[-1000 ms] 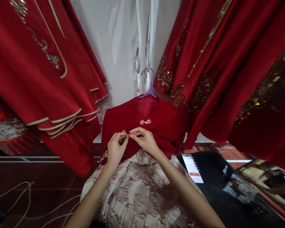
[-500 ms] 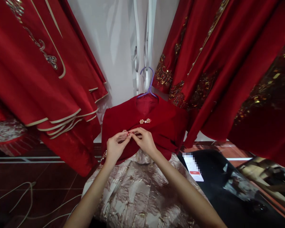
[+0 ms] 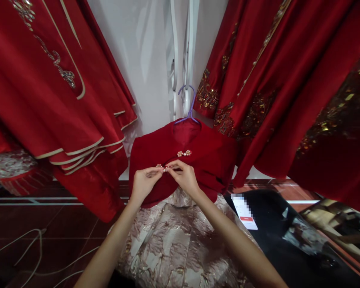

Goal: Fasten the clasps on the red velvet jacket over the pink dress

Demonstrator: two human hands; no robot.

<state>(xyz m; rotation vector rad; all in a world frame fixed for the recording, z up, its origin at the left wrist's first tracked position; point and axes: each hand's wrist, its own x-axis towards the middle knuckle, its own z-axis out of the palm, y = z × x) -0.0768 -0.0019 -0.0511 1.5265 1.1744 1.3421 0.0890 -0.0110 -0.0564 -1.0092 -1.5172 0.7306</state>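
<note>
A red jacket on a purple hanger lies over a pale brocade skirt. Near its neckline sits a joined pearl clasp. Lower down, my left hand pinches one side of a second pearl fastener, fingers pressed together. My right hand pinches its other side, so the fingertips of both hands almost meet. A gold-and-pearl flower shows just above the left fingers. Fingers hide much of the fastener, and I cannot tell whether its halves are joined.
Red embroidered garments hang at left, with more sequinned red ones at right. A lit phone and a clear plastic bag lie on a black surface. White cables trail over the tiled floor at lower left.
The left fingers have straightened slightly, and more of the pearl fastener and the flower above it shows. Both hands stay at the same spot on the jacket. The view has shifted a little.
</note>
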